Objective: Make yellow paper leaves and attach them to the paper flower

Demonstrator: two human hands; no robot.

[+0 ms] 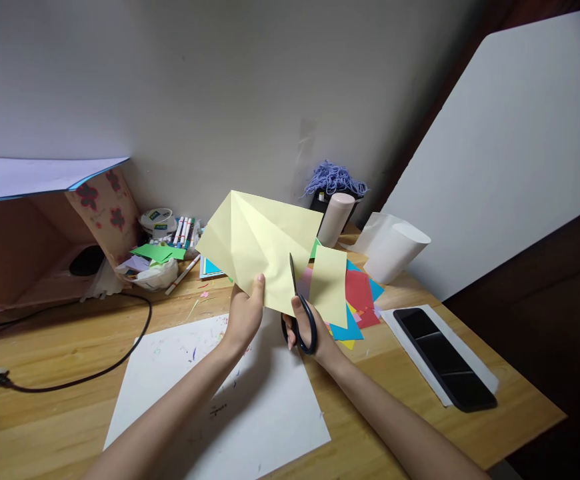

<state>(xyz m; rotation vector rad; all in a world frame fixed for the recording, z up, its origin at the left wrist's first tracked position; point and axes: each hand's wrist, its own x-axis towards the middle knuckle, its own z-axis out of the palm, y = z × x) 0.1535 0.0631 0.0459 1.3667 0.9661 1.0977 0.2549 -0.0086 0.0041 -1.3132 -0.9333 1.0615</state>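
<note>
A creased sheet of pale yellow paper is held up above the table. My left hand grips its lower edge, thumb on the near face and the other fingers hidden behind. My right hand is closed round the dark handles of a pair of scissors. One blade shows against the paper, pointing up and away. To the right of that blade is a rectangular pale yellow piece; whether it is still joined to the sheet I cannot tell. Below both hands lies a marked white sheet.
Coloured paper scraps lie behind my right hand. A black phone rests at the right, near a white paper roll. At the left are an open box, several markers, a bowl of scraps and a black cable.
</note>
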